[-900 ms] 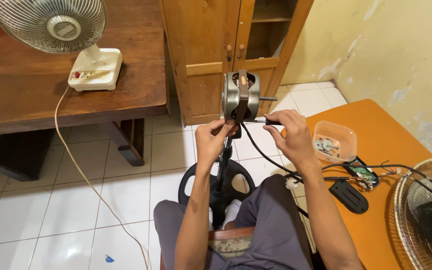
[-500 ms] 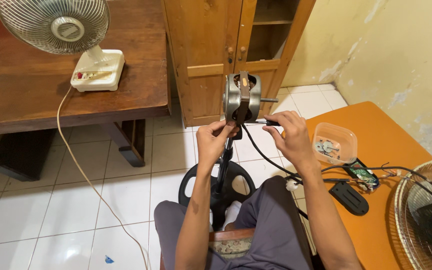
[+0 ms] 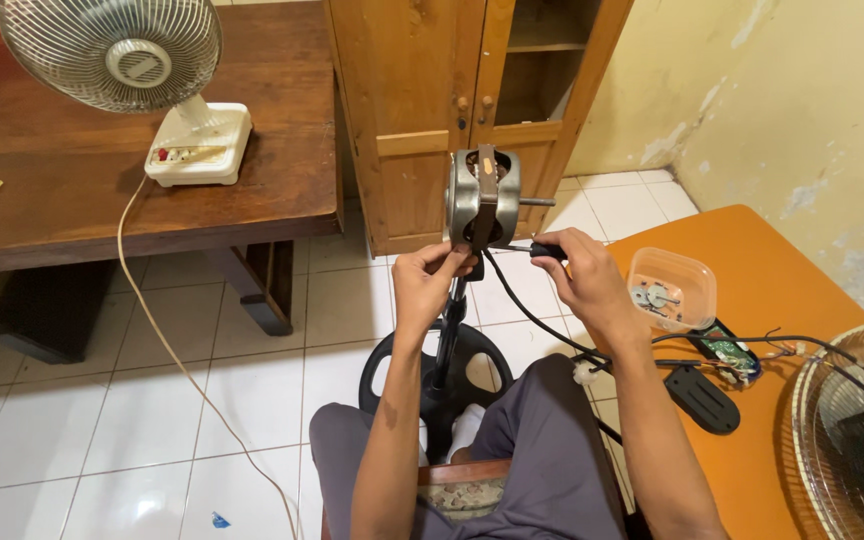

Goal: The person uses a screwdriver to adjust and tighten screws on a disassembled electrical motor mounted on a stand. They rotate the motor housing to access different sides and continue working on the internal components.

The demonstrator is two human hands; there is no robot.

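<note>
A bare metal fan motor (image 3: pixel 482 197) is sitting at the centre of the frame, a little above the middle, mounted on top of a dark stand pole (image 3: pixel 449 330) that is rising from a round black base (image 3: pixel 435 375) on the white tiled floor. A short shaft is sticking out of the motor's right side.

The left hand (image 3: pixel 430 283) is reaching up to the motor's lower left edge, fingers curled and pinched together against the housing; what they are pinching is too small to tell. The right hand (image 3: pixel 584 285) is closing around the black handle of a screwdriver (image 3: pixel 535 249), whose tip is pointing left into the underside of the motor. A black cable (image 3: pixel 532 315) is hanging from the motor, running down and to the right past the right wrist.

At the right of the frame an orange table (image 3: pixel 752 400) is carrying a clear plastic tub (image 3: pixel 674 290) of small parts, a circuit board (image 3: pixel 727 350) and a black cover (image 3: pixel 702 398); a wire fan guard (image 3: pixel 852 430) is lying at the lower right edge. A wooden cabinet (image 3: pixel 422 110) is standing behind the motor. In the upper left a white desk fan (image 3: pixel 142 80) is standing on a dark wooden table (image 3: pixel 52 190).
</note>
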